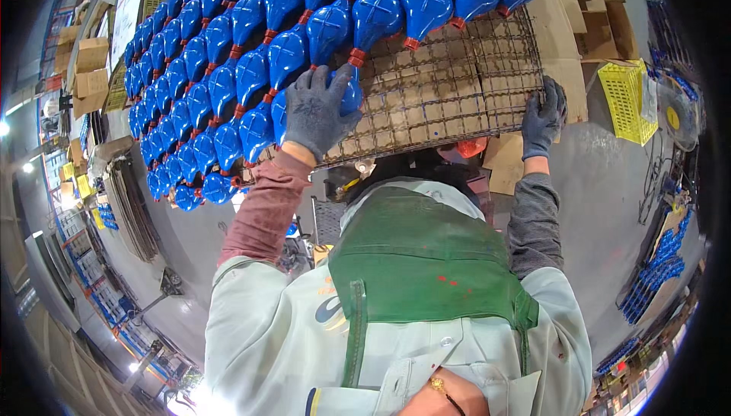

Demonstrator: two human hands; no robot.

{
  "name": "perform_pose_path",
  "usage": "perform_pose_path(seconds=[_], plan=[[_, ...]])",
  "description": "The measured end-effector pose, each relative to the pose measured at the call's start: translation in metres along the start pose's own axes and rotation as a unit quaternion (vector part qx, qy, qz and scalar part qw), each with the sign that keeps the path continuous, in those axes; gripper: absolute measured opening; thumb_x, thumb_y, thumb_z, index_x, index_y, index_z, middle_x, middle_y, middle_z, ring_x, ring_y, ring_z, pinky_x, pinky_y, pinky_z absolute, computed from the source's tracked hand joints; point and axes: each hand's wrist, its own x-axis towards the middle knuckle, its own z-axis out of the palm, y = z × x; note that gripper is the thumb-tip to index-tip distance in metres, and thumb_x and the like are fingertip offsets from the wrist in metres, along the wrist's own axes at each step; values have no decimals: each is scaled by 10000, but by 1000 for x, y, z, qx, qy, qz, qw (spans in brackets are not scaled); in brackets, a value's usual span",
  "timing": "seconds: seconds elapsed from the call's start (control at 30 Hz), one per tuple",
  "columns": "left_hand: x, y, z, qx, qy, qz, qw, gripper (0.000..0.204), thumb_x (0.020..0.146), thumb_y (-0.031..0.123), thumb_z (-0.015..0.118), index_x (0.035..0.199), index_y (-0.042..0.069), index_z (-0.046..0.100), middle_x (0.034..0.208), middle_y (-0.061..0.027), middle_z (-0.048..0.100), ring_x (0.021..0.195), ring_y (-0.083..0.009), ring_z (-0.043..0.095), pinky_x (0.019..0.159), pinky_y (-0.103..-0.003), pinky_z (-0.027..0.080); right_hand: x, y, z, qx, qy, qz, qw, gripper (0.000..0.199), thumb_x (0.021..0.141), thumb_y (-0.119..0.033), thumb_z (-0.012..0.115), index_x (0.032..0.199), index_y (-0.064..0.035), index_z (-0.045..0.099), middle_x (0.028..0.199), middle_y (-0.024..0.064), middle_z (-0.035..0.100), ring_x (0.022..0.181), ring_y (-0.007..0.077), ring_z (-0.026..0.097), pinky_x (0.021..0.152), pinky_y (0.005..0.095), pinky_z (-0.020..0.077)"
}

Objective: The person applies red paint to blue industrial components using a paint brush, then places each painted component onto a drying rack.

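Observation:
A wire mesh rack (449, 89) lined with cardboard carries several rows of glossy blue shell-shaped parts (251, 73) with red necks. My left hand (316, 108), in a grey glove, is closed over one blue part (352, 98) at the near end of a row, hiding most of it. My right hand (542, 115), also gloved, grips the rack's wire edge at its near right corner. The right part of the rack holds no parts. My green apron (415, 256) fills the lower middle.
A yellow plastic basket (628, 100) stands on the floor at right, beside flat cardboard sheets (579, 5). More blue parts (655, 271) lie in rows at the lower right. Cardboard boxes (91, 66) are stacked at the far left, above shelving.

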Motion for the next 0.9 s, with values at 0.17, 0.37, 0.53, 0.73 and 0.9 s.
perform_pose_path(seconds=[0.17,0.37,0.53,0.73,0.9], plan=[[-29,28,28,61,129,-20,990,655,768,344,713,1382,270,495,1447,-113,433,1241,-337,448,1023,-514,341,0,-1,1,60,-14,9,998,378,852,-158,642,1215,-54,613,1251,153,604,1210,341,516,1035,453,387],[-27,75,92,-196,71,166,964,610,784,301,676,1357,175,509,1476,-135,388,1367,-366,331,1121,-530,268,-2,-2,4,91,19,-12,996,350,884,-124,613,1223,-40,620,1241,150,610,1202,330,520,1040,443,396],[-24,73,131,-273,70,143,949,668,786,372,670,1389,167,468,1483,-155,372,1373,-405,310,1129,-540,256,-4,-1,6,141,49,-21,989,268,915,-88,576,1157,2,649,1190,169,623,1145,330,555,984,427,447],[-24,69,129,-208,54,146,966,705,774,403,652,1405,151,461,1492,-145,377,1353,-394,350,1121,-543,287,1,-7,1,130,61,-70,987,243,930,-79,554,1136,-6,659,1161,166,645,1102,338,582,974,438,449],[-20,69,123,-190,67,160,966,731,731,401,658,1393,153,473,1459,-140,418,1336,-362,392,1123,-530,299,2,-10,0,94,64,-39,993,220,934,-88,560,1114,-35,675,1145,162,661,1093,344,596,958,456,453]])
